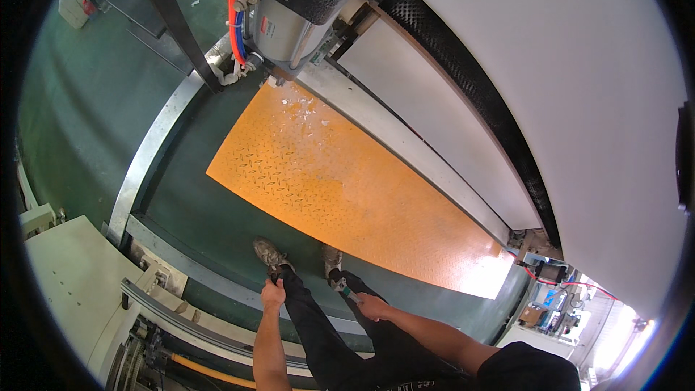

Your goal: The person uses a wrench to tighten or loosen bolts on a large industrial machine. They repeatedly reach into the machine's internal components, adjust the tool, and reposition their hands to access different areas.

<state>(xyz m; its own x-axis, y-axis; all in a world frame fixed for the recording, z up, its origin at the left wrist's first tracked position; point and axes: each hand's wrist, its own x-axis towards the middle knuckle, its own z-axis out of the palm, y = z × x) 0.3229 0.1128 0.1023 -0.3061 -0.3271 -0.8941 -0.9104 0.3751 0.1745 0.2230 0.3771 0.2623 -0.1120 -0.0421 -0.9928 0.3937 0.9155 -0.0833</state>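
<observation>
My right hand (373,307), in front of my right leg, is closed round a small hand tool (347,292) with a green handle and a greyish metal head. The tool points up and left toward my shoe; its exact kind is too small to tell. In front of my left shin is my left hand (273,294), its fingers curled closed. A small dark bit shows at its top, and I cannot make out what it holds, if anything. Beyond my shoes (269,252) lies an orange tread plate (347,195) scattered with whitish scraps.
A large machine with a white roll (579,101) and a black textured roller (463,58) runs along the far right. An air cylinder (284,32) with orange and blue hoses hangs above the plate. Metal floor rails (156,145) curve at left. A pale cabinet (72,289) stands lower left.
</observation>
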